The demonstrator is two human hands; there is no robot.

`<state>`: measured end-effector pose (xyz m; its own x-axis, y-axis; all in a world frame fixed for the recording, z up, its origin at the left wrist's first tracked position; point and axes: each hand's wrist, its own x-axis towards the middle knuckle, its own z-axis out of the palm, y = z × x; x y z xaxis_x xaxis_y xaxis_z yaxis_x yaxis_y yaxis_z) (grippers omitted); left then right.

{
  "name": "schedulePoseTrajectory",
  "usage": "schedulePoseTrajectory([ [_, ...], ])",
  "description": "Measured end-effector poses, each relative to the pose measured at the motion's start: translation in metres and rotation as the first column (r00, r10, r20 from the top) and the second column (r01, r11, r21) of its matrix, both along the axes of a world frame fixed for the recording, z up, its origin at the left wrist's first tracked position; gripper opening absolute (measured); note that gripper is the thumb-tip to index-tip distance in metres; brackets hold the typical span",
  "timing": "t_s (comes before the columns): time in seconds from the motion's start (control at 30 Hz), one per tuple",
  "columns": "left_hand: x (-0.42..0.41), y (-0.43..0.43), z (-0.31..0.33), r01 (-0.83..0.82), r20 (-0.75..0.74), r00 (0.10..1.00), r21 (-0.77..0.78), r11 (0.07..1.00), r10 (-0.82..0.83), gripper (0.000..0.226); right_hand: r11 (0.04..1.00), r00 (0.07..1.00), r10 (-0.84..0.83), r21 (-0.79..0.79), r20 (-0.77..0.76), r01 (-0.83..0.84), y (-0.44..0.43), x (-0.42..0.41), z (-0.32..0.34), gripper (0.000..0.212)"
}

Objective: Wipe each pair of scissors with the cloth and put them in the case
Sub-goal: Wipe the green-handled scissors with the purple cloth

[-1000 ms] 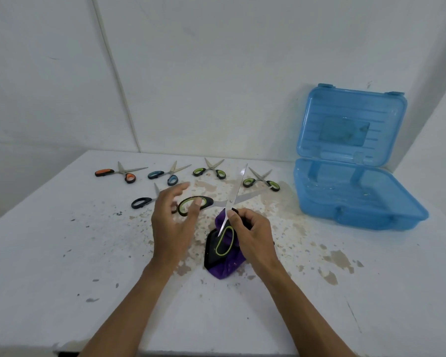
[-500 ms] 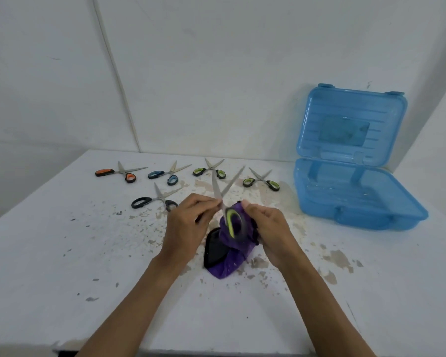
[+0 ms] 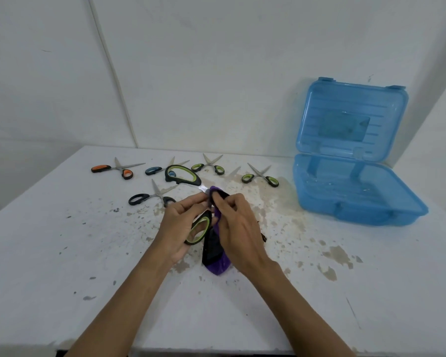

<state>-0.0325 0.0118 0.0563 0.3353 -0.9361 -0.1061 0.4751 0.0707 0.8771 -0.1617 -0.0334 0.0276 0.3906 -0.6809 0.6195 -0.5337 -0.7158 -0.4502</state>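
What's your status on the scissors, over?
Left grip holds green scissors, blades apart. Right grip pinches cloth on blade. Case open, nothing in the way.

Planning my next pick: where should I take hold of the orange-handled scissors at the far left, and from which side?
By the handles: the long orange loop at the left end, or the smaller one nearer you. Come from the left, near side. The orange-handled scissors lie flat and open on the table, both blades pointing away, one right, one toward the wall.
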Motion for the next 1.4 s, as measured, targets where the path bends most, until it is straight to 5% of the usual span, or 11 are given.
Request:
schedulePoseTrajectory([
  [0.27, 0.0, 0.004, -0.004, -0.039, 0.148, 0.988, 0.001, 0.999, 0.039, 0.023, 0.946, 0.944, -0.216, -0.294, -0.251, 0.138, 0.006, -0.002, -0.007, 0.045],
  [0.57, 0.001, 0.001, -0.014, 0.036, 0.383, 0.923, 0.0, 0.999, -0.033, 0.031, 0.91, 0.915, -0.323, -0.346, -0.241, 0.229, 0.005, 0.006, -0.008, 0.054],
  [0.83, 0.0, 0.003, -0.011, -0.024, 0.219, 0.975, 0.023, 0.999, 0.019, 0.023, 0.9, 0.886, -0.378, -0.333, -0.267, 0.283, 0.002, -0.003, -0.01, 0.051],
  [1.1, 0.017, 0.001, -0.012, -0.037, 0.158, 0.987, 0.063, 0.997, 0.027, 0.023, 0.877, 0.882, -0.466, -0.167, -0.072, 0.45, -0.017, -0.02, -0.006, 0.056],
  [1.23, 0.013, -0.001, -0.01, -0.102, 0.134, 0.986, 0.037, 0.994, 0.096, 0.018, 0.917, 0.922, -0.323, -0.309, -0.213, 0.25, 0.011, -0.004, -0.012, 0.054],
  [1.4, 0.014, 0.0, -0.01, -0.113, 0.088, 0.99, 0.023, 0.993, 0.111, 0.017, 0.89, 0.884, -0.42, -0.282, -0.206, 0.357, -0.001, -0.007, -0.015, 0.052],
])
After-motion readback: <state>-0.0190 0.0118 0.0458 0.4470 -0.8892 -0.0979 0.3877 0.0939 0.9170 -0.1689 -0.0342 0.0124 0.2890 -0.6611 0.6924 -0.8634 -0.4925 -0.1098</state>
